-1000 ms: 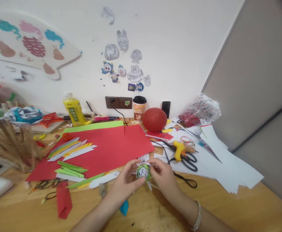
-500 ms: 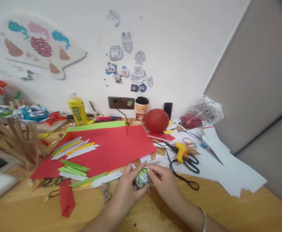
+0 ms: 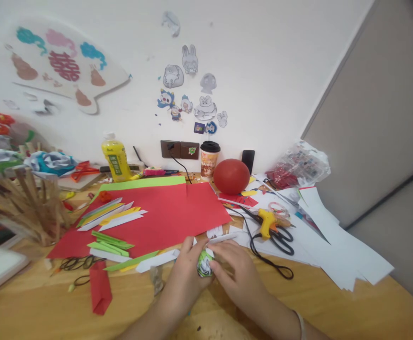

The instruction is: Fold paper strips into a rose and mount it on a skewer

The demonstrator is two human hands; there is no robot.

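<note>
Between my hands, above the front of the wooden table, is a small round ball of folded green and white paper (image 3: 204,264). My left hand (image 3: 188,264) is wrapped round its left side. The fingers of my right hand (image 3: 233,264) are bent against its right side, at a white paper flap on top. A long white paper strip (image 3: 224,237) sticks out by the right fingers. To the left lie folded strips in white (image 3: 159,261) and green (image 3: 109,244). The undersides of the ball and some fingertips are hidden.
Red paper sheets (image 3: 178,212) cover the middle. A yellow glue gun (image 3: 266,222) and black-handled scissors (image 3: 283,242) lie at right on white paper (image 3: 348,245). Behind stand a red balloon (image 3: 231,176), a cup (image 3: 210,160) and a yellow bottle (image 3: 116,158). Wooden sticks (image 3: 32,208) stand left.
My right hand has shifted its fingers over the ball's top right, and the ball has turned a little in my left hand. The whole view has slid slightly.
</note>
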